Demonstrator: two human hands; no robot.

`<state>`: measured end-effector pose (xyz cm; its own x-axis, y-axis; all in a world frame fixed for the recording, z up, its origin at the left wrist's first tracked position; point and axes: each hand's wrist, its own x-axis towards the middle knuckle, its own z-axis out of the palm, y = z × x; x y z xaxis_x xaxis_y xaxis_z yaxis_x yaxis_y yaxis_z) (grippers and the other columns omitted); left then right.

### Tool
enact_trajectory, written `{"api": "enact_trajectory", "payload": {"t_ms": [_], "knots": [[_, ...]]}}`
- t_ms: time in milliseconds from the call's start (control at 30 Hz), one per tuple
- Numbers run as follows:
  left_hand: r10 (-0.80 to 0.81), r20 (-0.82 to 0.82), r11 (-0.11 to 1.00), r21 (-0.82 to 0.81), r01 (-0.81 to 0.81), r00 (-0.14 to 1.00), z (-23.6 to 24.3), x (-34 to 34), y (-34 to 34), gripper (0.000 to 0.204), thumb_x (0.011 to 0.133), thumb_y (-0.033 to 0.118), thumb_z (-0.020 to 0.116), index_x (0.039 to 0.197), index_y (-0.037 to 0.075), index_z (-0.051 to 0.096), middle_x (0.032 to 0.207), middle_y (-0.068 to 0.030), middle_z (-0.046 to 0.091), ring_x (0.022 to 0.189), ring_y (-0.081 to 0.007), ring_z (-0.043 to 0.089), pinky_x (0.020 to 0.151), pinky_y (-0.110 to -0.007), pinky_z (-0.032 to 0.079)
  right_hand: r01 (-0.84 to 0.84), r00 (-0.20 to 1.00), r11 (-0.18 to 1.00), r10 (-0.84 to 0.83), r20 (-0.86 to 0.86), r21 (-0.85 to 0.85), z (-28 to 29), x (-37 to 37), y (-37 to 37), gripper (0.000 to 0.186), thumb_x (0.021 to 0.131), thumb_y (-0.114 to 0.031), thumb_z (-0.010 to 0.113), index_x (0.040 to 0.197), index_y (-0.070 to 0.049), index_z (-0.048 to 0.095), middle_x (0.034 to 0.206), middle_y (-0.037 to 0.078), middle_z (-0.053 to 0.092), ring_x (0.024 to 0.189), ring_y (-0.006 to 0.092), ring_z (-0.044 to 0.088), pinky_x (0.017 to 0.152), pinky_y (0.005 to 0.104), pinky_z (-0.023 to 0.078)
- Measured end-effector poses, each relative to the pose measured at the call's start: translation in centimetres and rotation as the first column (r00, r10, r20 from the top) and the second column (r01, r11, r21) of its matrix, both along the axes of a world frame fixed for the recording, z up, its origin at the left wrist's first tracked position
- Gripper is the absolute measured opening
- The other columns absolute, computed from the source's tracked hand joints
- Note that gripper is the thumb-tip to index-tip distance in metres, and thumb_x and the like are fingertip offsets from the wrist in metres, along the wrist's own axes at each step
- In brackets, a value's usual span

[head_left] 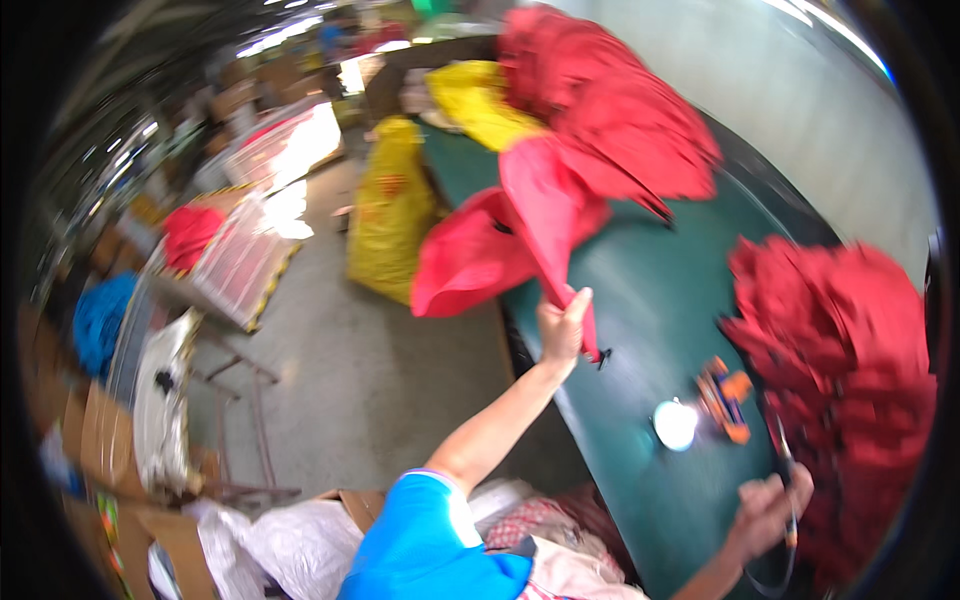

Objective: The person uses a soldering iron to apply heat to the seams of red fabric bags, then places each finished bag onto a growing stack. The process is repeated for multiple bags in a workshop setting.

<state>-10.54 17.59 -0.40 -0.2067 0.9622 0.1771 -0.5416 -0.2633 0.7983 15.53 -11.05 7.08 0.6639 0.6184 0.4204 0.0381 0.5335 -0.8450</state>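
My left hand (pixel 562 325) is closed round one end of a bright red fabric piece (pixel 545 205), lifted over the green table's (pixel 650 290) left edge. A small dark part hangs at the gripped end. Low on the right, my right hand (pixel 765 515) is closed on a slim pen-like tool (pixel 787 465) with a thin metal tip and a cord; motion blurs it. Beside the tool are an orange and dark holder-like object (pixel 725 400) and a round, brightly shining white thing (pixel 675 425); I cannot make out their exact kinds.
Red fabric piles lie at the table's far end (pixel 610 100) and right side (pixel 830 340). Yellow cloth (pixel 480 105) lies at the back, and a large yellow bag (pixel 390 215) stands left of the table. Bundles and white plastic (pixel 300 530) crowd the lower left.
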Motion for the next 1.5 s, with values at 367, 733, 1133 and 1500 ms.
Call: {"api": "enact_trajectory", "payload": {"t_ms": [367, 733, 1133, 1500], "knots": [[-0.712, -0.002, 0.692, -0.173, 0.701, 0.702, -4.2, 11.5, -22.3, 0.049, 0.088, 0.009, 0.078, 0.129, -0.003, 0.055, 0.113, -0.0066, 0.066, 0.101, -0.0144, 0.064, 0.090, -0.028, 0.051, 0.283, 0.682, 0.946, -0.313, 0.661, 0.156, 3.5, -8.2, 5.5, 0.042, 0.075, 0.005, 0.084, 0.101, -0.004, 0.053, 0.091, 0.012, 0.062, 0.078, 0.0247, 0.064, 0.072, 0.0328, 0.053], [-0.341, 0.182, 0.939, 0.022, 0.343, 0.922, 2.1, 8.0, -16.6, 0.042, 0.097, 0.007, 0.066, 0.135, -0.001, 0.052, 0.128, -0.0090, 0.061, 0.112, -0.0178, 0.061, 0.097, -0.036, 0.051, 0.627, 0.578, 0.748, -0.635, 0.512, 0.219, 0.9, 1.8, 4.0, 0.038, 0.084, -0.009, 0.084, 0.089, -0.008, 0.047, 0.069, 0.001, 0.042, 0.057, 0.0109, 0.039, 0.053, 0.0255, 0.039], [-0.855, -0.171, 0.519, -0.269, 0.811, 0.490, 1.4, 8.7, -15.9, 0.044, 0.079, 0.005, 0.082, 0.119, 0.002, 0.064, 0.113, -0.0054, 0.069, 0.106, -0.0161, 0.065, 0.093, -0.031, 0.052, 0.385, 0.577, 0.873, -0.481, 0.660, 0.299, 2.3, -0.3, 7.4, 0.029, 0.090, -0.007, 0.075, 0.097, -0.007, 0.047, 0.068, 0.007, 0.055, 0.054, 0.0133, 0.054, 0.051, 0.0273, 0.047], [-0.761, -0.320, 0.627, -0.141, 0.766, 0.564, 1.3, 8.2, -13.4, 0.050, 0.082, 0.007, 0.081, 0.126, -0.001, 0.059, 0.118, -0.0075, 0.067, 0.107, -0.0174, 0.065, 0.092, -0.033, 0.052, 0.051, 0.937, 0.962, 0.046, 0.346, -0.267, 0.0, -7.2, -7.4, 0.026, 0.095, -0.010, 0.064, 0.120, -0.003, 0.069, 0.074, 0.005, 0.056, 0.057, 0.0099, 0.054, 0.055, 0.0268, 0.051]]}}
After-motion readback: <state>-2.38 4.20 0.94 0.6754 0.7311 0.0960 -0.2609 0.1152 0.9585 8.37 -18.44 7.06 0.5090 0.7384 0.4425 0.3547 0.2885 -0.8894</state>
